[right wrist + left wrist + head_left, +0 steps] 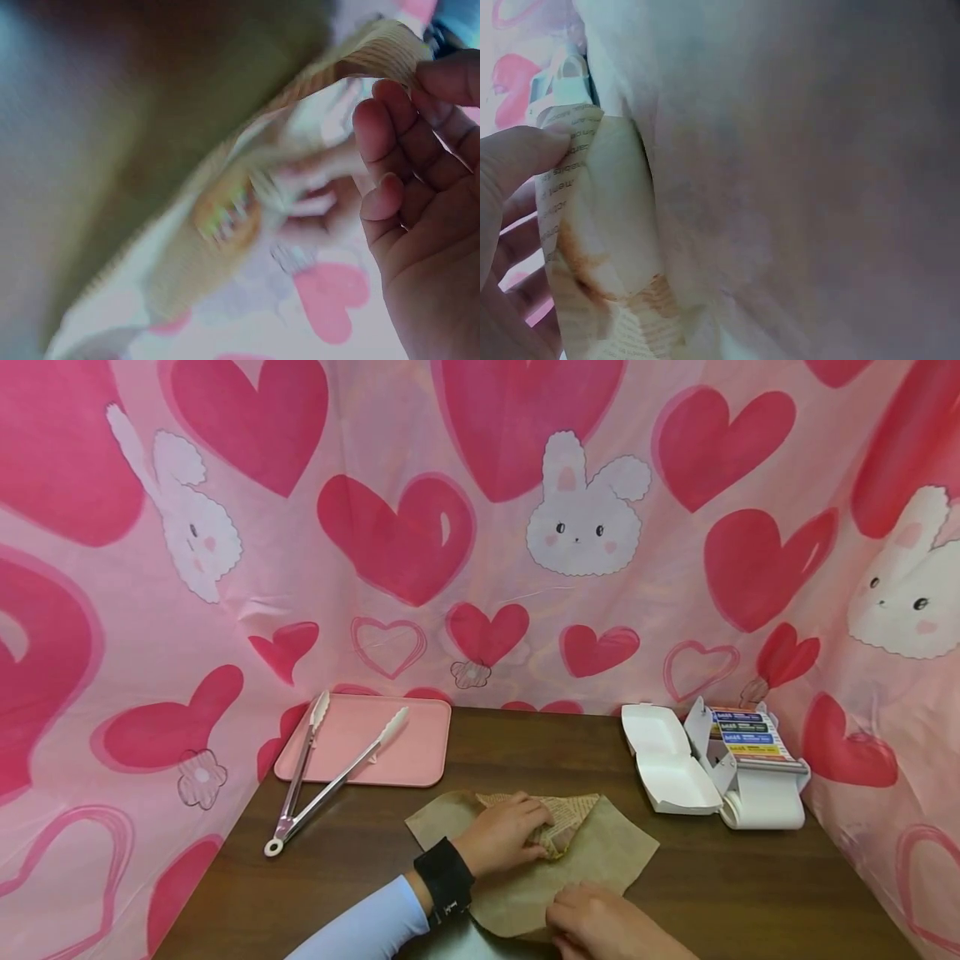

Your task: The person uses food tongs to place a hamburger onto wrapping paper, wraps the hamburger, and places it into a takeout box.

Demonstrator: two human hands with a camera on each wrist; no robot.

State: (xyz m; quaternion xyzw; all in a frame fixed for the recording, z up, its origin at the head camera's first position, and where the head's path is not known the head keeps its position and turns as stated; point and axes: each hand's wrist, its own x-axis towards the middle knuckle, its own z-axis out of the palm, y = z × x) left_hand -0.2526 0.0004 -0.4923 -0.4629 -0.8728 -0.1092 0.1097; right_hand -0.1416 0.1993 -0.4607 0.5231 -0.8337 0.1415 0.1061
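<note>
Left hand: is gripping a printed fold of wrapping paper.
Right hand: is pinching the near edge.
Filled bun: is lying inside, beside the left hand.
Paper tension: holding the fold firm and edge taut is probably helping.

On the desk, with a hanging cloth behind, a tray lies back left. Tongs have 2 arms over it, their joined end before it. Back right, an open box sits left of a dispenser with a roll at its front. Between these, nearer, a food packet lies on a sheet, the left grip at its left, the right grip at the sheet's near edge.
</note>
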